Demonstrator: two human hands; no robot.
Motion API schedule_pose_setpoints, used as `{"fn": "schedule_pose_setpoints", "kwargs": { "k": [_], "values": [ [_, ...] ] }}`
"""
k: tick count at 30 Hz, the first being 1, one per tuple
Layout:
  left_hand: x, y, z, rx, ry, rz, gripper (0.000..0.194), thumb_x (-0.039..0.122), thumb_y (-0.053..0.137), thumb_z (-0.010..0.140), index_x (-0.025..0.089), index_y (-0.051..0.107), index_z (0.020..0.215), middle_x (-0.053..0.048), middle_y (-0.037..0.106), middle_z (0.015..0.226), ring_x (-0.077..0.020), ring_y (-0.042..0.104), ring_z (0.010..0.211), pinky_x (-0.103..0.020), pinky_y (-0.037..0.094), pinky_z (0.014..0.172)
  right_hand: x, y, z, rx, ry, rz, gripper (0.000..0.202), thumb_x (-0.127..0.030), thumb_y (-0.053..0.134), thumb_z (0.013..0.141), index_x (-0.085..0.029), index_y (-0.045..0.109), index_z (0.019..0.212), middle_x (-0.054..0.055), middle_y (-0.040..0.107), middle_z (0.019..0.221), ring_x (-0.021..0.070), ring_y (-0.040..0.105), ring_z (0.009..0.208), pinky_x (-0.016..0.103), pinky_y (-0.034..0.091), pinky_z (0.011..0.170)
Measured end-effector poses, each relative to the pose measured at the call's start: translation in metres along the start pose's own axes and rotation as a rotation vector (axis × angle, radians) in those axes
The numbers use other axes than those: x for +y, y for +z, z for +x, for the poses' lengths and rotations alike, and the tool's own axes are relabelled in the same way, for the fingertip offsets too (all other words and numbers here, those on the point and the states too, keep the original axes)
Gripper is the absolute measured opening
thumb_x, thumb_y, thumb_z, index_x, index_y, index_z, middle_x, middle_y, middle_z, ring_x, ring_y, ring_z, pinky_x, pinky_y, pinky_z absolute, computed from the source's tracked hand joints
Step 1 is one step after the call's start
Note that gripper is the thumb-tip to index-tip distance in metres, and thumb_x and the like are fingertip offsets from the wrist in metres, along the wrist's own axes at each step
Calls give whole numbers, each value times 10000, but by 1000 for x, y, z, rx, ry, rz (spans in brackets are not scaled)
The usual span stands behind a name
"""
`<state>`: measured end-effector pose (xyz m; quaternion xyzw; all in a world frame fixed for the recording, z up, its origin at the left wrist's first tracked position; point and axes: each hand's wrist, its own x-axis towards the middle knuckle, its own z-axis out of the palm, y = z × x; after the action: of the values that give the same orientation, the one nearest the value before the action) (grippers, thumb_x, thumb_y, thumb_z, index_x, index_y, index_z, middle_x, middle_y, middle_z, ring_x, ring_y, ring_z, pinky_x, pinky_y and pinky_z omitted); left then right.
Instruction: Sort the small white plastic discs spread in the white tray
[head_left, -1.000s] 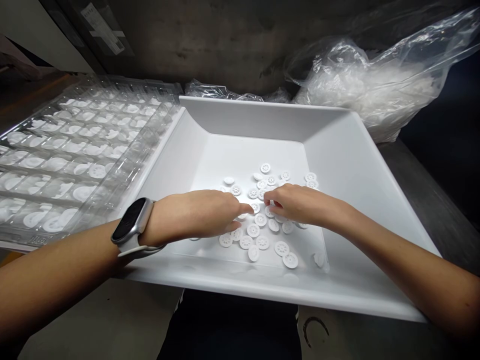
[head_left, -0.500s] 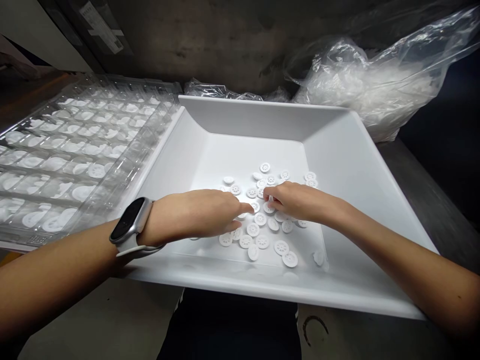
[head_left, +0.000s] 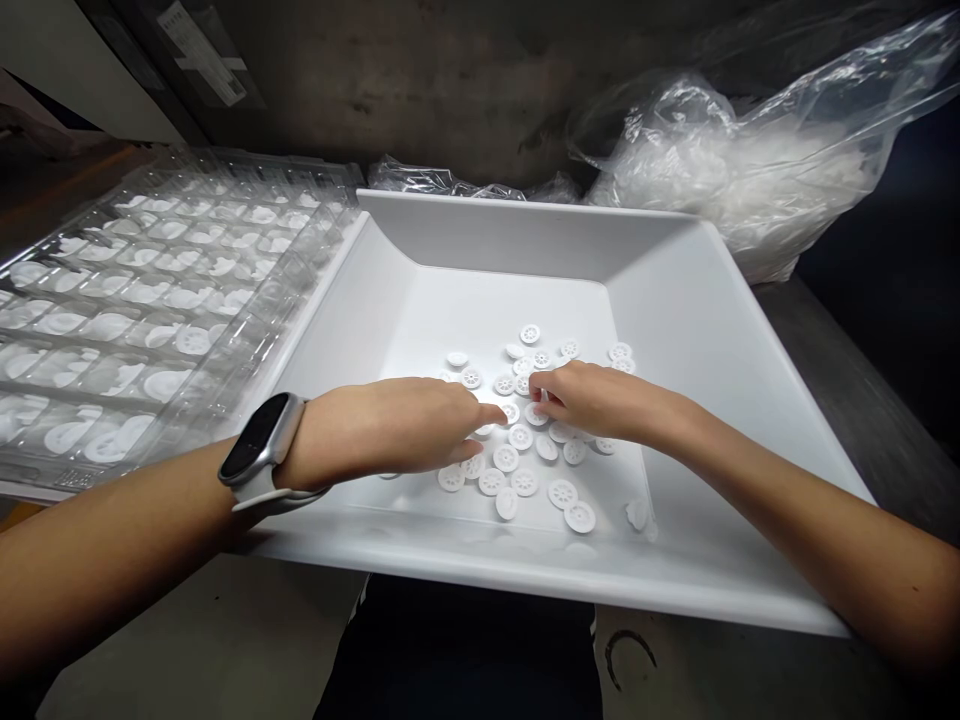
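Note:
Several small white spoked discs (head_left: 524, 483) lie scattered and partly overlapping on the floor of a large white bin (head_left: 450, 220). My left hand (head_left: 420, 425), with a watch on its wrist, is over the left side of the discs, thumb and index finger apart and nothing seen between them. Across from it, my right hand (head_left: 589, 400) hovers at the discs with its fingers curled and thumb below. The right fingertips are near a disc (head_left: 535, 414); whether they touch it cannot be made out.
Left of the bin, a clear plastic tray (head_left: 225, 350) has rows of compartments with white parts. Behind the bin's right corner stands a clear bag (head_left: 750, 180) of white pieces. Crumpled clear plastic (head_left: 420, 178) lies behind the bin. A small white scrap (head_left: 637, 515) is inside it.

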<state>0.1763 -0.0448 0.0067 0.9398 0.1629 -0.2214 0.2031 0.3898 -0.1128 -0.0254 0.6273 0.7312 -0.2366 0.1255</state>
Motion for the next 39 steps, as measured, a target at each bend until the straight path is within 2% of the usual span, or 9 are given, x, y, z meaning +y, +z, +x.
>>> {"fn": "schedule_pose_setpoints", "kwargs": {
  "k": [10, 17, 26, 39],
  "values": [
    [-1, 0, -1, -12, -5, -1, 441, 401, 393, 903, 371, 430, 1342, -34, 686, 1053, -223, 654, 842, -300, 439, 632, 0, -4, -3, 7, 7, 21, 241, -373, 451, 964, -164, 571, 980, -6, 560, 798, 90, 485, 576, 238, 429, 531],
    [0, -1, 1, -23, -20, -6, 441, 400, 388, 904, 377, 430, 1342, -34, 690, 1044, -219, 655, 822, -293, 435, 623, 5, -2, -2, -13, 19, 17, 247, -367, 487, 944, -174, 549, 1086, 13, 567, 887, 102, 506, 621, 252, 442, 554],
    [-2, 0, 1, -32, -24, -18, 443, 406, 394, 902, 383, 428, 1343, -31, 686, 1078, -225, 659, 847, -302, 448, 636, 8, -3, -4, -24, 41, -36, 240, -347, 505, 935, -181, 543, 1105, 14, 562, 898, 102, 496, 626, 250, 440, 556],
    [-2, 1, 1, -32, -27, -27, 440, 413, 403, 899, 385, 433, 1338, -40, 679, 1113, -230, 655, 883, -303, 443, 655, 10, -5, -3, -35, 132, -99, 205, -342, 475, 955, -171, 568, 1021, 9, 564, 858, 108, 512, 642, 263, 459, 584]
  ]
}}
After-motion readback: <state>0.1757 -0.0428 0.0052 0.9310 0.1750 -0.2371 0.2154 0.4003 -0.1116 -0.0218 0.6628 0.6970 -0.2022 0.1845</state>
